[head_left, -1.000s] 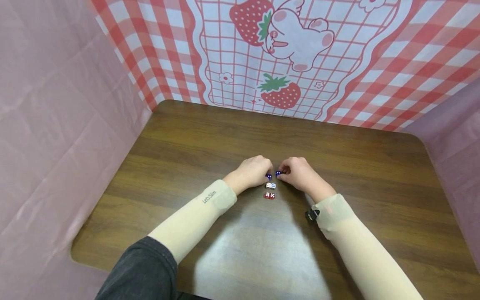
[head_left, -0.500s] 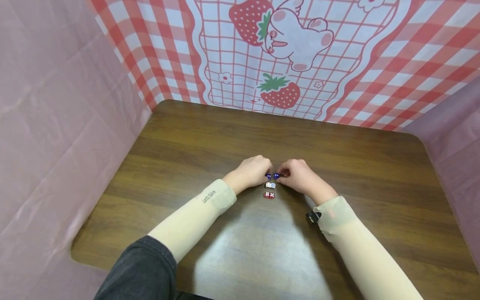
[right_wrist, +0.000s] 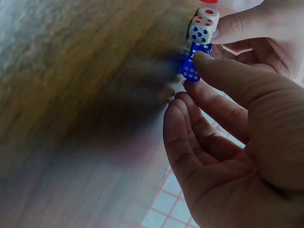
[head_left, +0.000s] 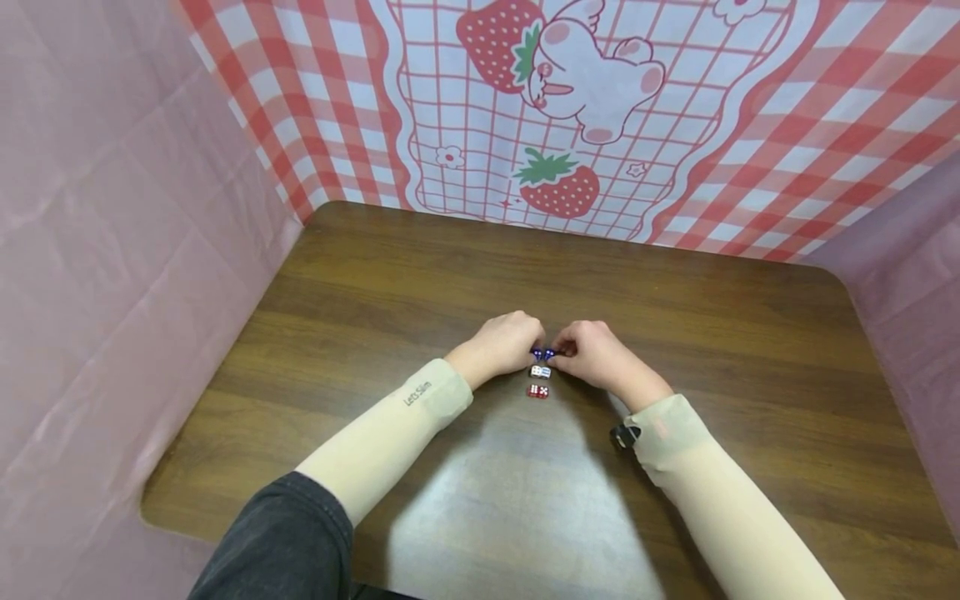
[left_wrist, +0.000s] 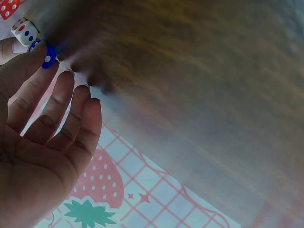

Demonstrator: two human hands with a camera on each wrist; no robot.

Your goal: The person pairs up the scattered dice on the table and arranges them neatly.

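Observation:
My left hand point(head_left: 502, 342) pinches a blue die point(left_wrist: 49, 57) with white pips between thumb and index finger. From the other side my right hand point(head_left: 596, 352) pinches a second blue die point(right_wrist: 191, 71) the same way. The two blue dice stand side by side on the table, touching or nearly so. Just in front of them sits a pair of white dice point(head_left: 540, 372), set close together. Nearer to me lies a pair of red dice point(head_left: 537, 392), also side by side. Fingertips partly cover both blue dice.
The wooden table point(head_left: 420, 275) has rounded corners. A red-and-white checked cloth point(head_left: 345, 108) with strawberries hangs behind it, and pink cloth point(head_left: 112, 250) hangs at the sides. A black strap point(head_left: 625, 435) shows at my right wrist.
My right hand has brought its blue die leftward and slightly nearer to me, closing the gap to the left hand's blue die. The left hand has stayed in place.

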